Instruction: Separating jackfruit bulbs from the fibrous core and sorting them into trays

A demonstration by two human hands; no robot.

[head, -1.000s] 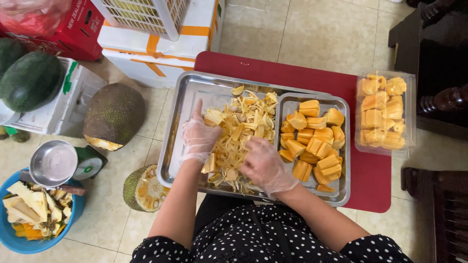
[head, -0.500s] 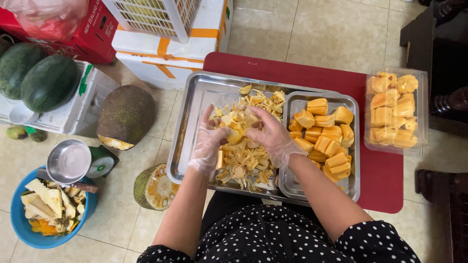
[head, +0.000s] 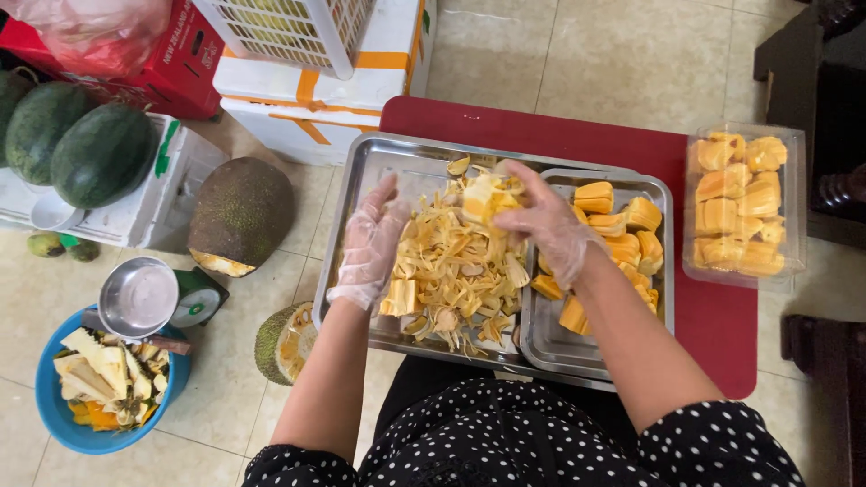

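Observation:
Both hands wear thin clear gloves over a large steel tray on a low red table. My right hand grips a pale yellow jackfruit piece lifted above a heap of stringy jackfruit fibres and scraps. My left hand is flat with fingers apart, at the left edge of that heap, holding nothing. A smaller steel tray to the right holds orange jackfruit pods.
A clear plastic box of jackfruit pods sits at the table's right end. On the floor to the left are a cut jackfruit, a jackfruit chunk, a kitchen scale, a blue bowl of peel, watermelons and foam boxes.
My right hand rose from the scrap heap, lifting a jackfruit piece toward the tray's far side. My left hand spread and shifted to the heap's left edge.

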